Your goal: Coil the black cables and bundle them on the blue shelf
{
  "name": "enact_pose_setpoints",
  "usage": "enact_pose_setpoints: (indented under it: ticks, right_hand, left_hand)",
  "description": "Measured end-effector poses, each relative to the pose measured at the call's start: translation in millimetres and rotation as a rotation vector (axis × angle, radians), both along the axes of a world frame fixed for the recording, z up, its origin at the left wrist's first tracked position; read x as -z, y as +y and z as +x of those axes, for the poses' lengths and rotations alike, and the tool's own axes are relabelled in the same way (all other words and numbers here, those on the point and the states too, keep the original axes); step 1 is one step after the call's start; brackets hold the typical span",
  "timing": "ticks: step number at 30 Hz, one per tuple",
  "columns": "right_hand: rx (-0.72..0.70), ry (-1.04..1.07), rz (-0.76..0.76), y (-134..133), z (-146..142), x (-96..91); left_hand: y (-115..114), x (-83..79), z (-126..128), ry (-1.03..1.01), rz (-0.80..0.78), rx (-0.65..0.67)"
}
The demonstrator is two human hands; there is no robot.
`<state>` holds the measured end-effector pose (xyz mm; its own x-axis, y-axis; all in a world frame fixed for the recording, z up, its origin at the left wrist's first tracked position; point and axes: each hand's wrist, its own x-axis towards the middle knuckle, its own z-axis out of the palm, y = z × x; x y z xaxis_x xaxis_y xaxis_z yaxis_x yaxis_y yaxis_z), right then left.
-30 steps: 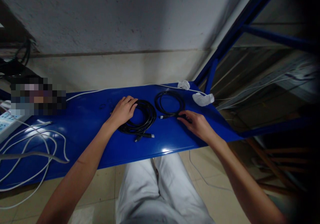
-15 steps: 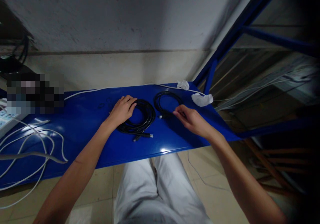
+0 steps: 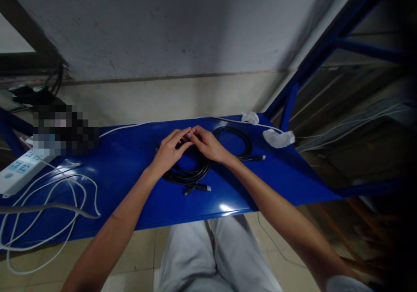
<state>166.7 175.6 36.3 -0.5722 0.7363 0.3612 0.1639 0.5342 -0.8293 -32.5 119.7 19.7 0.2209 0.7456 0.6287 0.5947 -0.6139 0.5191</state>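
Your left grip [image 3: 173, 147] curves over the upper left of the larger black coil [image 3: 195, 178], thumb and fingers bent toward each other with something dark showing in the gap between them. Your right grip [image 3: 203, 143] comes in from the other side, over the coil's upper edge, with its fingertips gathered right up against those of the left; you cannot tell from here whether either one is pinching a strand, because the fingers hide the spot where they meet. The coil lies flat on the blue bench [image 3: 146, 211], under both grips and spreading toward you, and its two cable ends, one with a silver-tipped connector [image 3: 206, 188], lie on your side of them. Just to the right of your right grip you have the smaller black coil [image 3: 248, 141], partly hidden by that hand, with its own connector [image 3: 259, 157] pointing away to the right. Farther right and beyond that grip sit two crumpled white wrappings [image 3: 278, 138], near a white cable [image 3: 146, 124] running along the back of the bench behind both grips. Well to the left of your left grip are loose loops of pale cable [image 3: 85, 192] and, beyond these, a white power strip [image 3: 24, 169] beside a pixelated patch.
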Motion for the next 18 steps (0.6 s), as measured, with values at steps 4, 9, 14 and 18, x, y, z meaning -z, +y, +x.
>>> enact_pose_setpoints:
  ticks: [4, 9, 14, 18]
  right_hand:
    - [0.006, 0.029, -0.029, -10, 8, 9.0]
    - [0.011, 0.058, -0.025, -17, 9, 7.0]
    - [-0.013, 0.063, 0.067, -22, 6, 4.7]
    - [-0.044, 0.066, 0.137, -24, 8, 4.6]
  left_hand:
    - [-2, 1.3, 2, 0.030, -0.030, 0.029]
    - [-5, 2.0, 5, 0.014, 0.062, 0.047]
    - [0, 2.9, 4, -0.059, 0.170, 0.001]
    - [1, -1.5, 3, -0.127, 0.207, -0.076]
